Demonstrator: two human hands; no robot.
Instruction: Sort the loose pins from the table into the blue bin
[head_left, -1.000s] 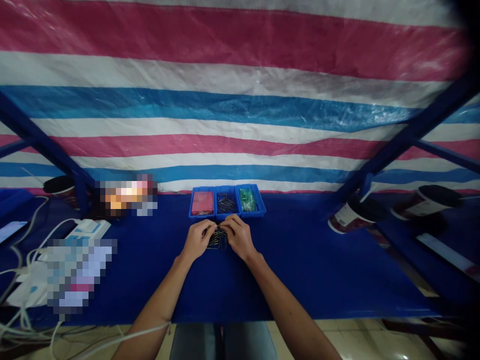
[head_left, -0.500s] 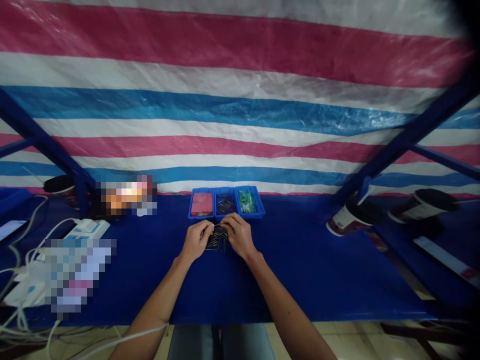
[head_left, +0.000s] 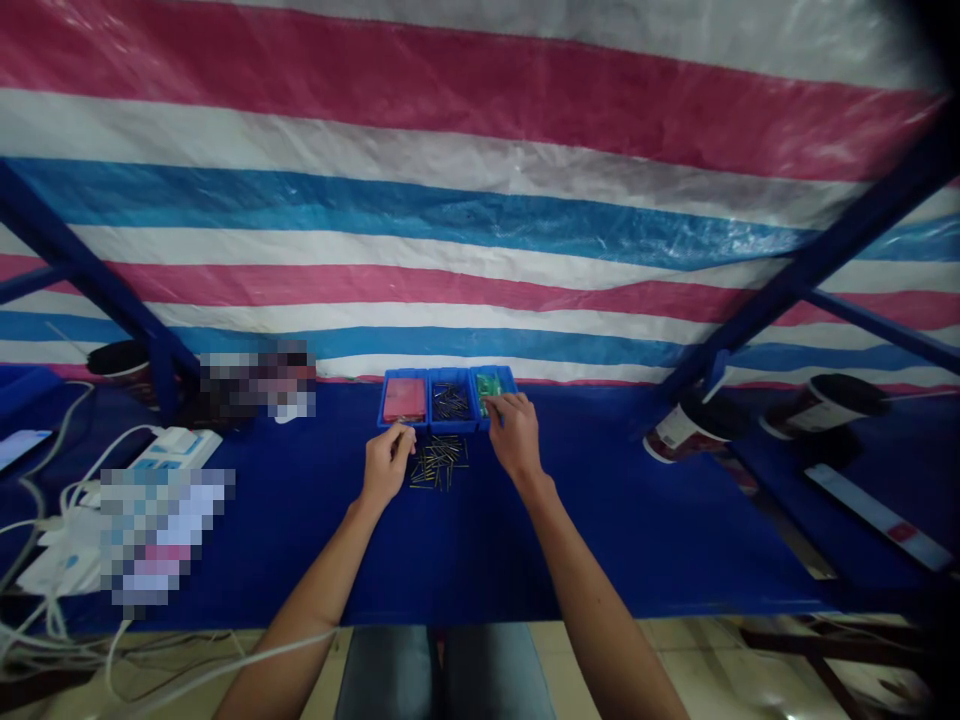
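Observation:
Loose thin dark screw-like pieces (head_left: 441,460) lie in a pile on the blue table, some with a brassy glint. My left hand (head_left: 386,462) is closed at the pile's left edge, thumb against curled fingers; what it holds is too small to make out. Over the front of the right blue bin (head_left: 507,376), my right hand (head_left: 516,432) has its fingers bent together down at the green and clear plastic packets (head_left: 489,384). Its fingertips are partly hidden. The middle bin (head_left: 466,428) holds more dark pieces; red flat packets (head_left: 403,398) fill the left one.
At left are a white power strip (head_left: 180,445) with cables and a blurred-out object. A lidded paper cup (head_left: 679,430) stands at right, with another cup (head_left: 821,405) and a phone (head_left: 874,515) beyond. Blue frame bars (head_left: 810,275) slope at both sides before a striped sheet.
My hands have parted. The right one has moved right and away from me, from above the pile to the green packets' bin. My left hand has shifted slightly, uncovering the pile.

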